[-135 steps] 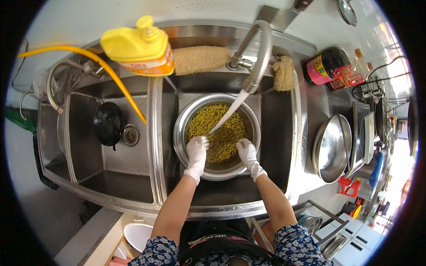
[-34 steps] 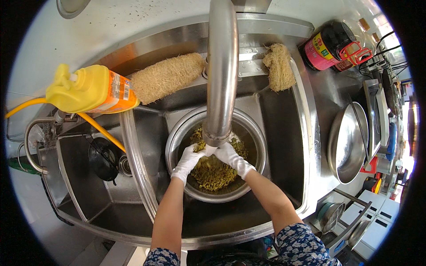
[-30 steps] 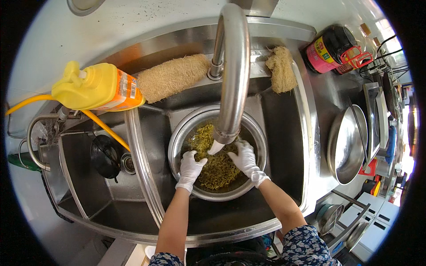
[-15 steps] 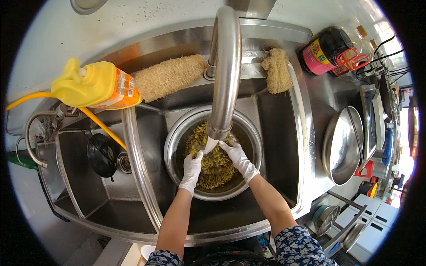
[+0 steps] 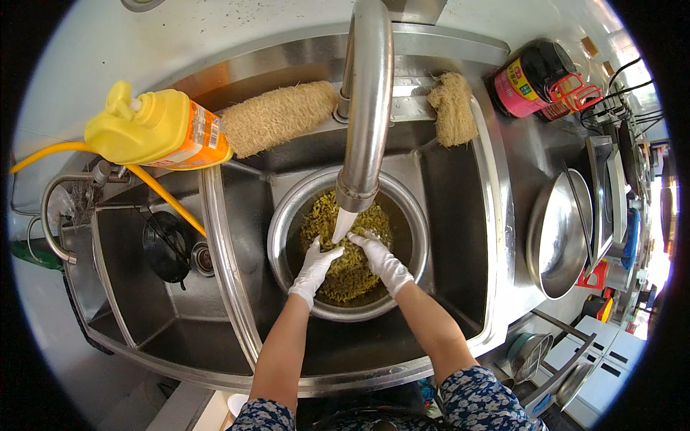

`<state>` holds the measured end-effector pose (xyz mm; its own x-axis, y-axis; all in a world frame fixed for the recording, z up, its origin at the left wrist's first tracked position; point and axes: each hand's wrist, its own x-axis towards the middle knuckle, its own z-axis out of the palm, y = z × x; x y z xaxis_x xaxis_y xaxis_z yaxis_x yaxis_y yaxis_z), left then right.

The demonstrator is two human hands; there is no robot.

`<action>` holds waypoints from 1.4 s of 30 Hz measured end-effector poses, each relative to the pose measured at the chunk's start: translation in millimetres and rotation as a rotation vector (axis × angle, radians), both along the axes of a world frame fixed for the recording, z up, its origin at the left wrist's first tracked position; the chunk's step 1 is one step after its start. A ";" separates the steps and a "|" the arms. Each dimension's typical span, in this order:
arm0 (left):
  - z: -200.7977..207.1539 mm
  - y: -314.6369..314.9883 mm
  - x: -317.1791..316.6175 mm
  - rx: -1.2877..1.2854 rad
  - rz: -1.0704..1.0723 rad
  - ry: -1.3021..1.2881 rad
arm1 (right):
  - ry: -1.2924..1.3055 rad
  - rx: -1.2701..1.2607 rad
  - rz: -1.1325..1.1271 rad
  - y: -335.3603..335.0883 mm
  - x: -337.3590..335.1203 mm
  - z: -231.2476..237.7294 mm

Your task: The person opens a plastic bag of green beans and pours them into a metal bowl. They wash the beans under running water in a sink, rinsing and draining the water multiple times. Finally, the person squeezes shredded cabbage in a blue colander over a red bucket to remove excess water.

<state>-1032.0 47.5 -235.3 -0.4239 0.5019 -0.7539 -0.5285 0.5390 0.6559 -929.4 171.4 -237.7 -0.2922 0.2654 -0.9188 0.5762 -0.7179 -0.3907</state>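
Note:
A round metal basin (image 5: 277,248) stands in the larger sink bowl, holding water and chopped yellow-green pickled vegetables (image 5: 348,284). The curved steel faucet (image 5: 363,136) arches over it, and a white stream of water (image 5: 345,224) falls from its mouth onto the pieces. My left hand (image 5: 316,267), in a white glove, is at the basin's left, its thumb spread away from the fingers among the vegetables. From the right reaches my right hand (image 5: 381,260), gloved alike, fingers stretched into the pieces beside the stream. Some fingertips are hidden by the vegetables.
Behind the basin lie two loofahs (image 5: 280,118) (image 5: 454,109). A yellow jug (image 5: 147,129) stands on the left ledge by a yellow hose (image 5: 169,200). The smaller sink bowl holds a black pan (image 5: 165,248). On the right counter are a metal pan (image 5: 553,248) and dark bottles (image 5: 528,79).
Both hands have shifted slightly within the basin, and the left thumb now stretches farther right under the stream. The whole view has tilted slightly. Water still runs.

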 end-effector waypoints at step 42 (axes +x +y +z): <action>6.4 -19.4 0.7 -0.504 0.126 -0.217 | -0.316 0.071 0.095 34.5 39.4 28.5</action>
